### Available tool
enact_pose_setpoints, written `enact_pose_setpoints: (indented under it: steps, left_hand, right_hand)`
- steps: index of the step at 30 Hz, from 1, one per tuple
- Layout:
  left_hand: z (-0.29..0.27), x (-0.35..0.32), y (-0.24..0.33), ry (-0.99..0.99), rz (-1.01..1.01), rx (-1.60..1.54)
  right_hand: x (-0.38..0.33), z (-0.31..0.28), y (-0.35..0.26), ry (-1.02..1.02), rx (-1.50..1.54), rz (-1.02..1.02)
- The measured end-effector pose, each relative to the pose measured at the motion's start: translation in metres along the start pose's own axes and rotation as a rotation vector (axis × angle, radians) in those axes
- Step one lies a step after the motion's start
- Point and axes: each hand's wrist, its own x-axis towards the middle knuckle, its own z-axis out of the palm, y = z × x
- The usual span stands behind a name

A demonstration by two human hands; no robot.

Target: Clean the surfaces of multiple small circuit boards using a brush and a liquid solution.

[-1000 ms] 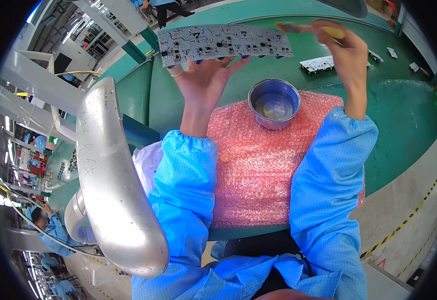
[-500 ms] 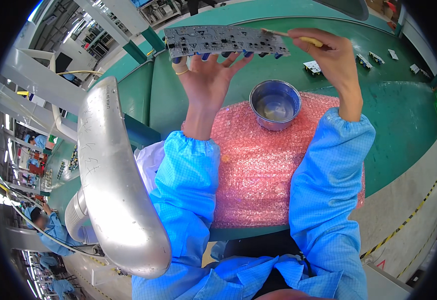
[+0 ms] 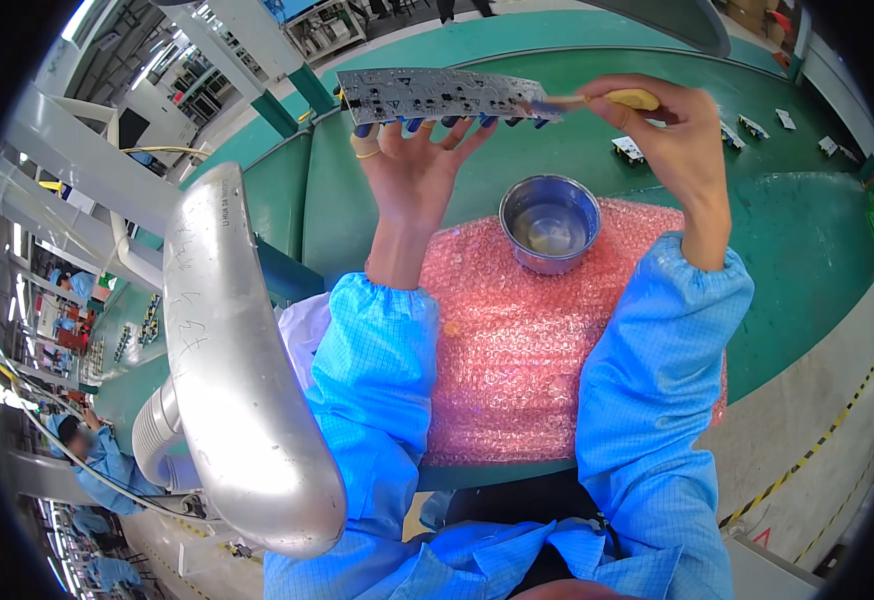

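My left hand (image 3: 412,175) grips a long grey circuit board (image 3: 437,97) from below, its face with small dark parts turned up toward me. Blue components stick out along the board's lower edge, between my fingers. In my right hand (image 3: 682,120) is a small brush with a yellow handle (image 3: 633,99). The brush's tip touches the board near its right end. Under the board, nearer to me, a round metal bowl (image 3: 549,262) with a cloudy liquid stands on a pink bubble-wrap sheet (image 3: 517,360).
A big silver fume-extraction hood (image 3: 242,360) on a ribbed hose stands close to my left arm. Several small white boards (image 3: 754,126) lie on the green table (image 3: 777,230) at the right. A dark panel (image 3: 657,22) hangs over the far edge. Other people sit far left.
The board has tilted somewhat and sits slightly lower in view. My right hand and the brush have moved a little down and right; the brush tip stays on the board's right end.
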Motion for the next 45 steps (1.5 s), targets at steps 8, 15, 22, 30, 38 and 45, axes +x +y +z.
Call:
enact_pose_setpoints:
  steps: [8, 15, 22, 30, 38, 45]
  left_hand:
    - [0.006, -0.003, -0.007, 0.034, -0.038, -0.052]
    - [0.006, -0.004, -0.011, 0.010, -0.092, -0.020]
    - [0.005, -0.004, -0.006, 0.082, -0.043, -0.019]
    - [0.011, -0.007, -0.013, 0.029, -0.091, 0.017]
    - [0.011, -0.008, -0.019, 0.034, -0.097, 0.017]
    - [0.003, -0.006, -0.010, 0.078, -0.082, 0.018]
  right_hand:
    - [0.002, 0.015, -0.007, 0.039, 0.031, -0.049]
    - [0.006, 0.022, -0.013, 0.221, 0.087, -0.104]
    - [0.001, 0.014, -0.021, 0.026, 0.061, -0.094]
    - [0.005, 0.030, -0.021, 0.130, 0.039, -0.146]
    - [0.007, 0.032, -0.025, 0.226, 0.134, -0.178]
    - [0.001, 0.019, -0.035, 0.011, 0.134, -0.169]
